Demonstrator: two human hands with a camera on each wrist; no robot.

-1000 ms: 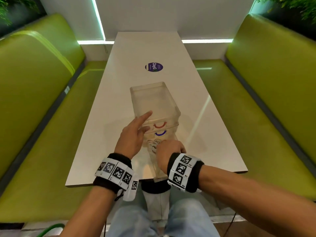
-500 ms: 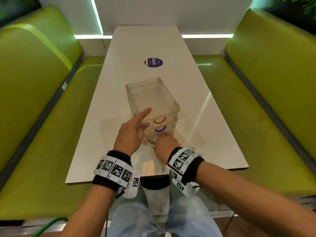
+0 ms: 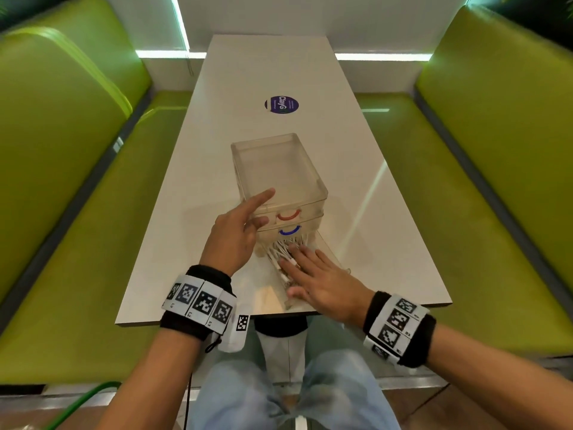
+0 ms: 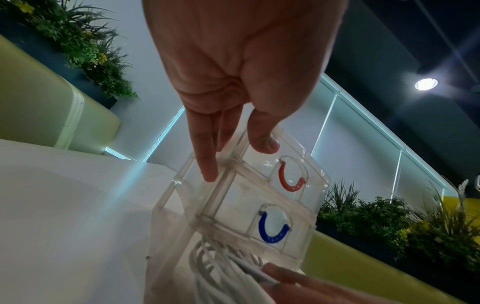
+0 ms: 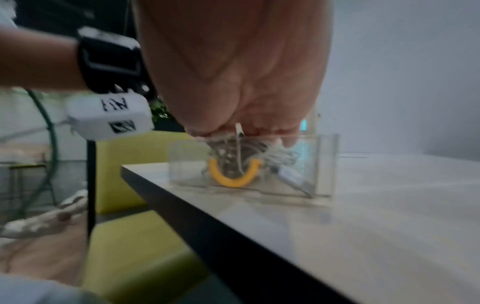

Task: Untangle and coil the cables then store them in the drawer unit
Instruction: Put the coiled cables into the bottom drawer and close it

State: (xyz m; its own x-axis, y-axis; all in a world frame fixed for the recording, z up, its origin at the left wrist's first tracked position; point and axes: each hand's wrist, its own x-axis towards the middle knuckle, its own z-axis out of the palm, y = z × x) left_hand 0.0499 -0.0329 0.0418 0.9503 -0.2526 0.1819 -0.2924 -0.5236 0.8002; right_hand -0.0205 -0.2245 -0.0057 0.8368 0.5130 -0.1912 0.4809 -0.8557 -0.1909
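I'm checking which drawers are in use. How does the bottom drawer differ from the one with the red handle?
The bottom drawer is pulled out toward the person; the red-handled drawer is pushed in. The bottom drawer holds white cables, pressed down by the right hand; the red-handled drawer looks empty. The bottom drawer's handle is yellow, not red. Both are clear plastic with curved handles.

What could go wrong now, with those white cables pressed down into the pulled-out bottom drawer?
1. The white cables bulge up under the flat right hand; a loop or plug may spring above the drawer's rim and jam as the bottom drawer slides in.
2. The drawer unit is light, clear plastic, steadied only by the left hand; a hard push might slide or tip it.
3. The open drawer reaches near the table edge.
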